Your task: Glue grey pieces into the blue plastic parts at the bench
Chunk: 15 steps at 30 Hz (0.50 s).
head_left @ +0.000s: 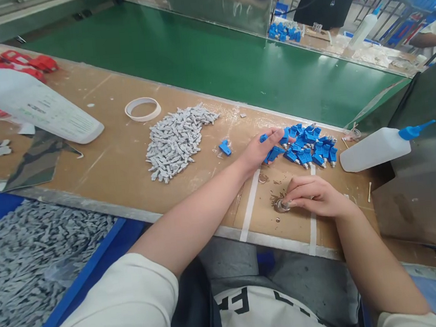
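My left hand (260, 151) is closed around small blue plastic parts (274, 153), at the left edge of a pile of similar blue pieces (308, 144). The fingers partly cover them, so how many it holds is unclear. My right hand (317, 195) is closed, its fingertips pinched together at a small round shiny dish (281, 207) on the table. Tiny dark bits lie around that dish, and whatever is between the fingertips is hidden. A single blue part (224, 147) lies apart, left of my left hand. Beyond it spreads a heap of small grey parts (179, 141).
A white bottle with blue nozzle (374, 149) lies at right; another large bottle (38, 103) lies at left near red parts (31, 63). A tape roll (143, 109) sits behind the grey heap. A green conveyor belt (191, 48) runs behind. A blue bin (107, 256) holds grey parts.
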Each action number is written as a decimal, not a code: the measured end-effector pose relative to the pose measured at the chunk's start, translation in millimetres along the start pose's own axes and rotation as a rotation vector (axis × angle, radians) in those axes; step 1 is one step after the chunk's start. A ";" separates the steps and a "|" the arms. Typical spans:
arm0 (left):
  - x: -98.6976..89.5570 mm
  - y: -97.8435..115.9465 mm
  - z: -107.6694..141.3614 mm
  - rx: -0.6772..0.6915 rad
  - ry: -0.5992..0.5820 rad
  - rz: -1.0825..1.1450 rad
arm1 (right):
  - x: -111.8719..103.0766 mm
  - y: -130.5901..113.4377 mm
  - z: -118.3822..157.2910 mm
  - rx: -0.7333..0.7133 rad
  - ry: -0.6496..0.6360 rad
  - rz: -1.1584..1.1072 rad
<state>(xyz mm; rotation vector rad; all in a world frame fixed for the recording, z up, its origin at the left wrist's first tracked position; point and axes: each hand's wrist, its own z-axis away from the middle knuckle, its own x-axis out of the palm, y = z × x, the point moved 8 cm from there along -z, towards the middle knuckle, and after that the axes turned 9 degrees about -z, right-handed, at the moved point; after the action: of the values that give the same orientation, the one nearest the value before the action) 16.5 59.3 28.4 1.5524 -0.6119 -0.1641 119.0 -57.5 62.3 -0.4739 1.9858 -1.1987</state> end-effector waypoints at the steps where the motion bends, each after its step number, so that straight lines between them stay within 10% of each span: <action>1: 1.4 0.4 0.5 -0.005 -0.014 -0.009 | -0.8 0.7 0.3 -0.004 0.009 0.001; 11: -3.7 -1.4 -1.0 0.026 0.022 -0.031 | 0.0 0.6 1.4 0.035 -0.059 -0.073; 15: 1.0 -0.6 1.6 0.046 -0.028 -0.185 | -31.1 12.9 8.4 0.059 0.300 -0.186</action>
<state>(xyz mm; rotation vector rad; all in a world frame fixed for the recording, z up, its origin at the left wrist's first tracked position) 16.7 57.4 27.9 1.6530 -0.4962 -0.3144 146.3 -36.1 61.7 -0.4799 2.1871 -1.5140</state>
